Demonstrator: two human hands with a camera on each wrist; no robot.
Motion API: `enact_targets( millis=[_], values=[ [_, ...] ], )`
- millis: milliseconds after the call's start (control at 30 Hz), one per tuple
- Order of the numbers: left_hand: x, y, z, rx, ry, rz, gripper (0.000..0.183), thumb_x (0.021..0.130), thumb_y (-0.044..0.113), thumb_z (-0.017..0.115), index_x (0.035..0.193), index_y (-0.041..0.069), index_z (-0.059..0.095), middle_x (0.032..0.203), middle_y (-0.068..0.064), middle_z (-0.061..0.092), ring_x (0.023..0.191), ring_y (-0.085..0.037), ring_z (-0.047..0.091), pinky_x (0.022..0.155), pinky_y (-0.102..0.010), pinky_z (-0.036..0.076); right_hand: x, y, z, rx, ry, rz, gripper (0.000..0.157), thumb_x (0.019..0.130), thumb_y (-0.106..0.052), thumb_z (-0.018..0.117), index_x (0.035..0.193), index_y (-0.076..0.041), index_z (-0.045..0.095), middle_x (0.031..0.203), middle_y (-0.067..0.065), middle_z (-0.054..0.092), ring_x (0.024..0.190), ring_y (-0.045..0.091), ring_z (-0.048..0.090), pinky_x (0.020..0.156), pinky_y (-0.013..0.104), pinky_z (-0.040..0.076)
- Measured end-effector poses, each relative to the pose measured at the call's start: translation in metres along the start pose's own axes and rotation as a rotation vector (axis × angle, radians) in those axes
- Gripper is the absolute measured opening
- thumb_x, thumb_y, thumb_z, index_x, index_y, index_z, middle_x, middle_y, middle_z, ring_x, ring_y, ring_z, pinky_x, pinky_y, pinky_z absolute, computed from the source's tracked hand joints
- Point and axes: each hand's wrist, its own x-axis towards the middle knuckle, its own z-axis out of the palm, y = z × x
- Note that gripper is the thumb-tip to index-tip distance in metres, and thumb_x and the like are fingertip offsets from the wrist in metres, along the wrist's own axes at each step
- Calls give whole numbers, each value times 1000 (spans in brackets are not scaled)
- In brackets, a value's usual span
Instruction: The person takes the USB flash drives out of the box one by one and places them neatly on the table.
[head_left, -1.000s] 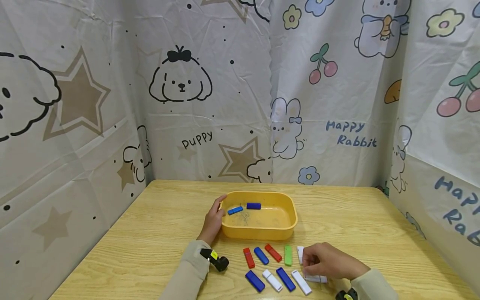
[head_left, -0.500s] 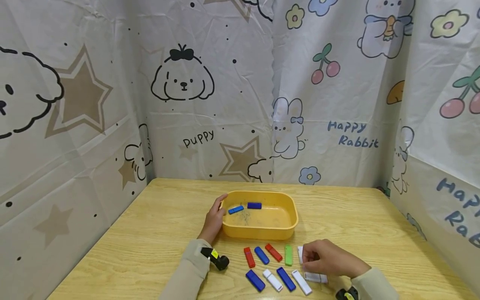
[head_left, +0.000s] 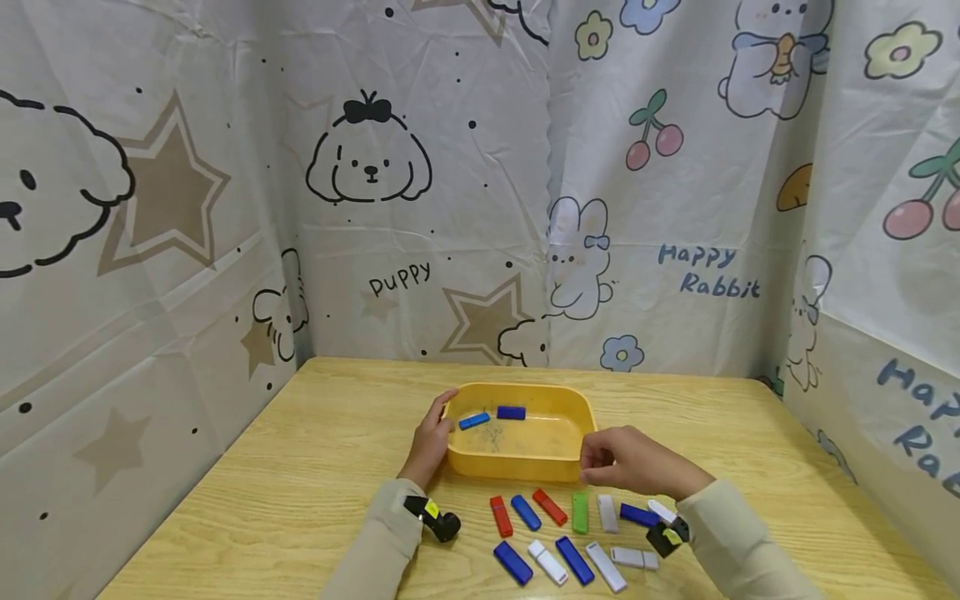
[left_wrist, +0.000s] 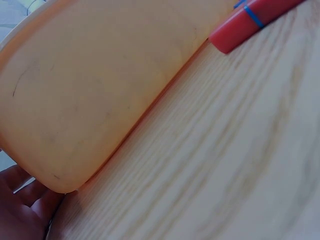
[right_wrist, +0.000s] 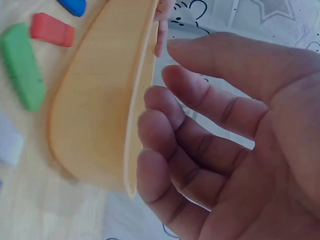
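Observation:
My left hand holds the left end of a yellow plastic bin. In the left wrist view, its fingers lie against the bin's corner. A light blue USB flash drive and a dark blue one lie inside. Beside the bin's front right corner hovers my right hand. The right wrist view shows its fingers loosely bent, with nothing between them and the thumb. Below that hand, a green flash drive and a white one lie on the table.
Two rows of flash drives lie before the bin, among them a red one, a blue one and a grey-white one. My right wrist camera partly covers some at the right. Printed curtains surround the wooden table.
My right hand has moved up and left, from over the flash drives at the right to the bin's front right corner. Drives it covered now show. The left hand stays on the bin.

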Motion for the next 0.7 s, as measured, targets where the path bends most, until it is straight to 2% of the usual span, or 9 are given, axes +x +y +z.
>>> enact_targets(
  millis=[167,300,400,567,700],
  values=[
    [0,1,0,1,1,0,52,92,8,40,141,21,47,152,-10,37,141,-35,27,112,-54,21,26,-5,-7,-66,24,-23,12,89,-25,69,81,-18,63,68,-7,57,60,9,50,55,24,44],
    [-2,3,0,25,22,39,52,90,8,40,140,18,48,149,-14,40,138,-39,31,110,-57,25,49,-5,-8,-110,58,-36,10,89,-22,69,82,-17,63,67,-7,56,58,9,48,55,25,44],
    [-2,2,1,37,31,63,52,89,7,39,140,16,49,147,-16,42,136,-42,33,108,-59,26,65,-3,-6,-138,84,-20,8,88,-18,69,84,-15,63,68,-6,55,59,9,48,57,26,44],
    [-1,-1,2,25,23,33,51,90,7,40,140,18,48,149,-13,41,138,-38,31,111,-56,23,90,-2,1,-160,112,27,6,86,-13,69,88,-11,65,73,-3,57,64,13,50,60,29,46],
    [-1,-2,1,25,22,31,51,91,7,41,140,18,48,149,-11,41,139,-37,31,111,-54,23,108,1,9,-173,143,53,12,84,-10,71,95,-7,66,84,4,63,74,17,56,68,33,51]
  ],
)
